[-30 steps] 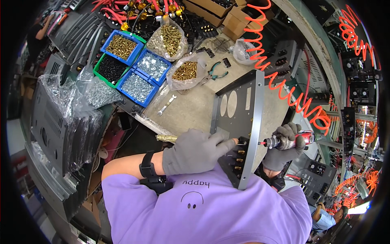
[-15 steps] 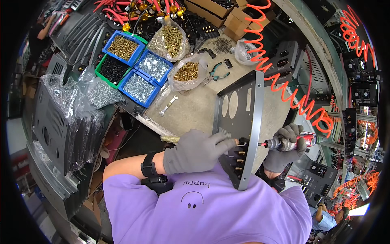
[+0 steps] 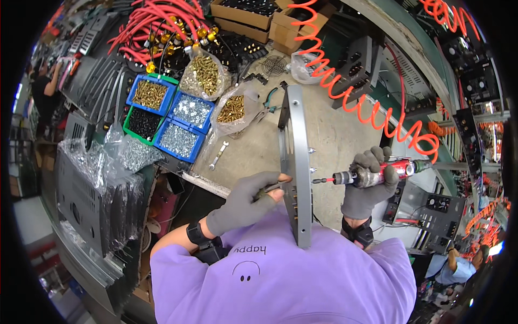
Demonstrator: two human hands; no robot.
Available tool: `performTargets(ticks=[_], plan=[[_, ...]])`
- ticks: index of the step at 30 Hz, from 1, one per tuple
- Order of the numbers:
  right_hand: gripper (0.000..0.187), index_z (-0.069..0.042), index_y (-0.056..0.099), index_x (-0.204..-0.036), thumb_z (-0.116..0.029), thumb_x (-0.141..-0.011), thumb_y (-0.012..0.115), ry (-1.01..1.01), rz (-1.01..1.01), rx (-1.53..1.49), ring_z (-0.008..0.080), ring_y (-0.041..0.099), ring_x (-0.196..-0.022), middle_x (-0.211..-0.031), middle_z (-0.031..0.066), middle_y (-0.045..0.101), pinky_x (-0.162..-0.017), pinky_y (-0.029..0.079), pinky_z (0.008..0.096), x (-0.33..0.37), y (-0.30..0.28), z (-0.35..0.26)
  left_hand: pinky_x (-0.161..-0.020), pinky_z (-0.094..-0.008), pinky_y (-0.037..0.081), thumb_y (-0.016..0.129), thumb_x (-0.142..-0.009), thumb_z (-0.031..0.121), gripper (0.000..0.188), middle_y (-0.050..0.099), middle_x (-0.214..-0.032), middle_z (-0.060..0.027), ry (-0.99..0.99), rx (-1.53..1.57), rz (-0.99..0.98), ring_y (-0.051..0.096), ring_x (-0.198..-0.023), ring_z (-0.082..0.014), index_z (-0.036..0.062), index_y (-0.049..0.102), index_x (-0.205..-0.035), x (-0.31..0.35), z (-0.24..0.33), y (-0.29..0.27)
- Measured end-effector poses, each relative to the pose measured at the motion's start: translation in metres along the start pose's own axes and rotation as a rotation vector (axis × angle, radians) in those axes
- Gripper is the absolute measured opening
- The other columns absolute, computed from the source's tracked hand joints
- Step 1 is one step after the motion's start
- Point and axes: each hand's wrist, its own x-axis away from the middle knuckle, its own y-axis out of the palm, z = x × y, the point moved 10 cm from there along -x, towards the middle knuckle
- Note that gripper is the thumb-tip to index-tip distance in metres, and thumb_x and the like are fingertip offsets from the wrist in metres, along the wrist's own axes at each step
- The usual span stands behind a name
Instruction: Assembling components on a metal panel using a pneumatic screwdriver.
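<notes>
A dark grey metal panel [image 3: 304, 162] with a bent rim stands upright, almost edge-on, its lower end against my shirt. My gloved left hand [image 3: 249, 198] is at the panel's left face, bare thumb and fingertip pinched close to it; what they hold is hidden. My gloved right hand [image 3: 372, 181] is wrapped around a red power screwdriver [image 3: 400, 169] on the right. Its bit [image 3: 322, 180] points left at the panel; whether it touches a screw cannot be told. Small bolts [image 3: 312, 150] stick out of the panel's right face. Gold-coloured connectors show low on its left side.
Blue and green bins [image 3: 178, 141] of screws and nuts stand at left, beside bags of brass-coloured parts [image 3: 232, 110]. A wrench [image 3: 218, 155] and pliers [image 3: 266, 105] lie on the table. An orange coiled hose [image 3: 359, 105] hangs at right. Wrapped panels [image 3: 81, 200] are stacked at far left.
The panel has turned more edge-on and shifted left. My left hand has drawn its fingers into a pinch lower on the panel's face. The screwdriver still points at the panel's right side.
</notes>
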Motion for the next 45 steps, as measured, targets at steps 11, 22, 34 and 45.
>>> performTargets(ticks=[11, 22, 34, 45], plan=[[0.030, -0.003, 0.049, -0.097, -0.007, -0.069, 0.057, -0.096, -0.023, 0.064, 0.0106, 0.040, -0.061, -0.075, 0.0029, 0.039, -0.062, 0.035, 0.0270, 0.006, -0.002, -0.017, -0.070, -0.0271, 0.042, 0.059, -0.081, 0.027, 0.034, 0.055, -0.088, -0.0075, -0.027, -0.081, 0.214, 0.051, -0.080, -0.0121, -0.0012, 0.052, -0.100, -0.012, 0.026, -0.018], [0.031, -0.007, 0.050, -0.100, -0.012, -0.070, 0.056, -0.139, 0.007, 0.203, 0.0136, 0.043, -0.062, -0.078, 0.0032, 0.045, -0.066, 0.039, 0.0333, 0.026, -0.025, -0.047, -0.068, -0.0237, 0.045, 0.050, -0.088, 0.021, 0.035, 0.058, -0.094, -0.0077, -0.257, 0.003, 0.316, 0.054, -0.081, -0.0091, -0.0036, 0.048, -0.112, 0.020, 0.024, -0.035], [0.033, -0.006, 0.049, -0.104, -0.011, -0.071, 0.053, -0.172, 0.082, 0.372, 0.0165, 0.051, -0.067, -0.082, 0.0063, 0.048, -0.070, 0.043, 0.0383, 0.065, -0.049, -0.080, -0.042, -0.0218, 0.038, 0.046, -0.088, 0.018, 0.037, 0.054, -0.075, -0.0034, -0.325, 0.239, 0.356, 0.047, -0.049, -0.0073, -0.0027, 0.039, -0.117, 0.047, -0.064, -0.004], [0.034, -0.002, 0.046, -0.104, -0.008, -0.072, 0.052, -0.131, 0.238, 0.511, 0.0175, 0.055, -0.065, -0.080, 0.0077, 0.050, -0.070, 0.047, 0.0399, 0.106, -0.094, -0.098, -0.036, -0.0231, 0.028, 0.059, -0.081, 0.028, 0.027, 0.041, -0.051, 0.0007, -0.843, 0.289, 0.108, 0.036, -0.037, -0.0088, 0.0019, 0.053, -0.083, 0.097, -0.267, 0.064]])
